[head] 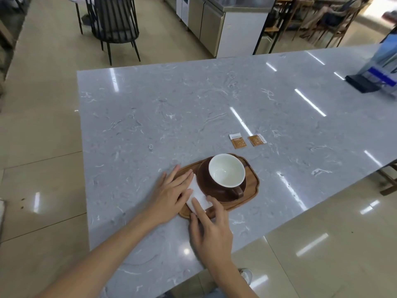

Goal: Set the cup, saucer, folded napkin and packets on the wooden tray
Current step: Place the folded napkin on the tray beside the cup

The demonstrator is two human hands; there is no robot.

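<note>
Cup (226,171) and saucer (221,193) sit on your wooden tray (252,183), lower centre. Your left hand (171,196) and right hand (211,229) press flat, fingers spread, gripping nothing, on the folded napkin (198,195). Both packets (247,141) wait on the tabletop (150,117) above.

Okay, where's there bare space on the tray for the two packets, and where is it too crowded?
On the wooden tray, a bare strip shows right of the saucer and cup, facing the two packets on the marble table. The left end is crowded: folded napkin under the left hand and right hand.
</note>
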